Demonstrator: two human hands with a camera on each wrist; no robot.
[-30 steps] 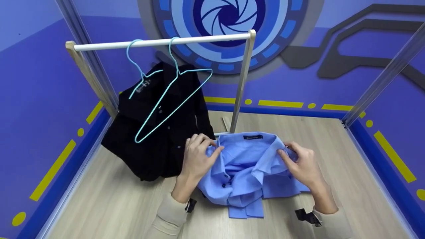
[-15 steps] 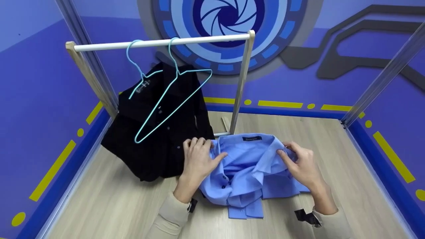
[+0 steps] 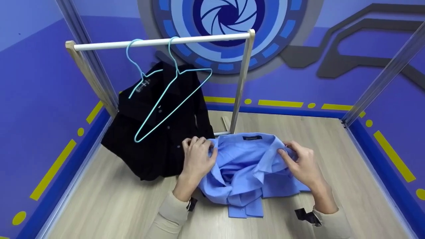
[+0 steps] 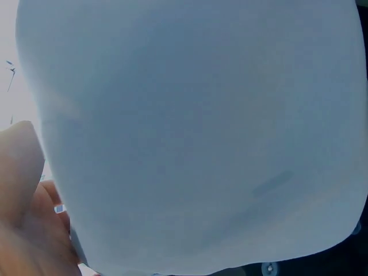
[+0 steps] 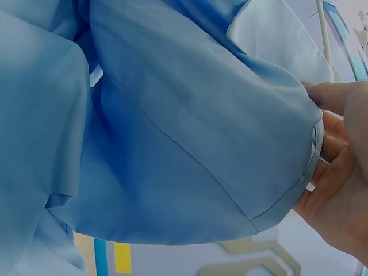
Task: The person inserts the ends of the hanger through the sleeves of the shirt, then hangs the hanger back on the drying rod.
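Note:
A light blue button shirt (image 3: 245,179) is held up in both hands with its collar standing open and a dark label (image 3: 252,137) inside the neck. My left hand (image 3: 197,157) grips the shoulder on the left, beside the collar, with the fingers over the far side and the thumb on the near side. My right hand (image 3: 300,162) pinches the opposite shoulder between thumb and fingers. In the left wrist view, blue cloth (image 4: 195,138) fills most of the picture and hides much of that hand. The right wrist view shows the shoulder seam close to the pinching fingers (image 5: 330,144).
Behind the left hand stands a small rack with a white rail (image 3: 159,42). Turquoise hangers (image 3: 172,108) hang from it, the rear one bearing a black shirt (image 3: 152,149). Patterned panels (image 3: 318,76) enclose the wooden floor (image 3: 318,132) at the back and sides.
My left hand has shifted slightly left and down, and its thumb has drawn back from the collar. The left front edge has folded over, covering the buttons. My right hand stays put.

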